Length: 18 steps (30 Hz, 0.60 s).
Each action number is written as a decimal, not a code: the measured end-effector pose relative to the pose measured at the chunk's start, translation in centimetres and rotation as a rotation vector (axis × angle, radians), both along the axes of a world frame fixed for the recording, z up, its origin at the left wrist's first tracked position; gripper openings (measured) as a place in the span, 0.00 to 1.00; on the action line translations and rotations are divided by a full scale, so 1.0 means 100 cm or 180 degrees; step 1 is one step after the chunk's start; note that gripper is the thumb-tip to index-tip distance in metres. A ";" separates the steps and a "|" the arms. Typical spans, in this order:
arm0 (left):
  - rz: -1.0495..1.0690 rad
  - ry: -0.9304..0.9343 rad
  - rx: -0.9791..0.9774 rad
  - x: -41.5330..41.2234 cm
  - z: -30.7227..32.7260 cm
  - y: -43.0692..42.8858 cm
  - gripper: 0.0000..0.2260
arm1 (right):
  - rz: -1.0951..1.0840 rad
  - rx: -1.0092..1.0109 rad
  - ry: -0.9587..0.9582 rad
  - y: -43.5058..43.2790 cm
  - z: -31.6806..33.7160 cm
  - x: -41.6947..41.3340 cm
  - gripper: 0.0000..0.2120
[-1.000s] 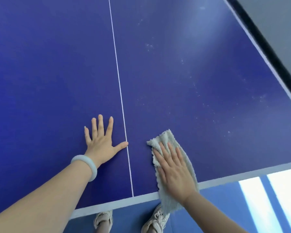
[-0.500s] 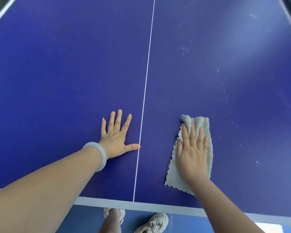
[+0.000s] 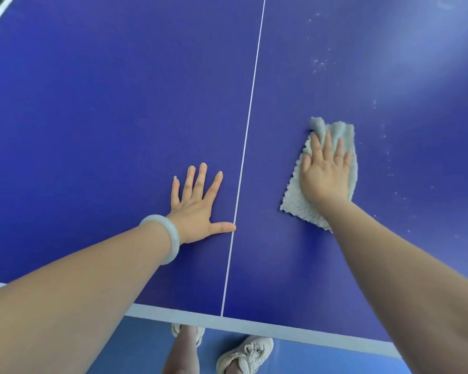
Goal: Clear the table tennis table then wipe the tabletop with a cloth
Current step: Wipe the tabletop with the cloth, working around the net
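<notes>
Wiping is the step in hand: the right hand (image 3: 325, 171) lies flat, its straight fingers pressing on the pale cloth (image 3: 297, 203), which rests on the blue surface (image 3: 119, 103) to the right of the white centre line (image 3: 250, 103), a little way in from the near edge. The left hand (image 3: 197, 209) is spread wide, palm down and holding nothing, just left of that line with the thumb tip touching it; a pale bangle (image 3: 164, 238) sits on its wrist. Pale specks (image 3: 319, 63) dot the surface beyond and to the right of the cloth, so the stroke should probably run forward and rightward through them. Even pressure through the whole palm would help stop the cloth bunching, since its far corner is rucked up by the fingertips. Overlapping passes look wise. Only the hands and cloth show on the surface, so clearing seems done
</notes>
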<state>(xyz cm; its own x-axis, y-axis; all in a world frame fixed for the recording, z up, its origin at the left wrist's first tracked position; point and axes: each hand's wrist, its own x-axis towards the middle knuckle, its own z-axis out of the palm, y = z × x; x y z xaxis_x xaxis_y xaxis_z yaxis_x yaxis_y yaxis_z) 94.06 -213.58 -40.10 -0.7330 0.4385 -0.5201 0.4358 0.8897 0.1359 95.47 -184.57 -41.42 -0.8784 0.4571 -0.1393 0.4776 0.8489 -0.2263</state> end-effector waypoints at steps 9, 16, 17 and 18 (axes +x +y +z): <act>0.0005 -0.0024 -0.0029 -0.001 0.002 0.002 0.51 | 0.1250 0.0086 0.0180 -0.091 -0.002 0.078 0.27; 0.0002 -0.0002 -0.0053 0.000 0.003 0.003 0.51 | -0.0708 0.0171 0.0005 -0.026 -0.001 0.094 0.27; 0.0001 -0.0010 -0.0061 0.000 0.003 0.003 0.51 | -0.0755 0.0205 0.0037 -0.046 -0.001 0.100 0.27; -0.0004 -0.0012 -0.0068 0.000 0.004 0.003 0.51 | -0.0622 0.0212 0.0089 -0.070 0.000 0.107 0.27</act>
<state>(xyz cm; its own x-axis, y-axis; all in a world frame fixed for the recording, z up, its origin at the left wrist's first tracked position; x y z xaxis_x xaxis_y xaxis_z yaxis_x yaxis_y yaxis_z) 94.10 -213.31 -39.72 -0.7304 0.4282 -0.5321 0.4365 0.8919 0.1185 106.14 -191.58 -41.45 -0.7753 0.6265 -0.0800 0.6290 0.7543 -0.1883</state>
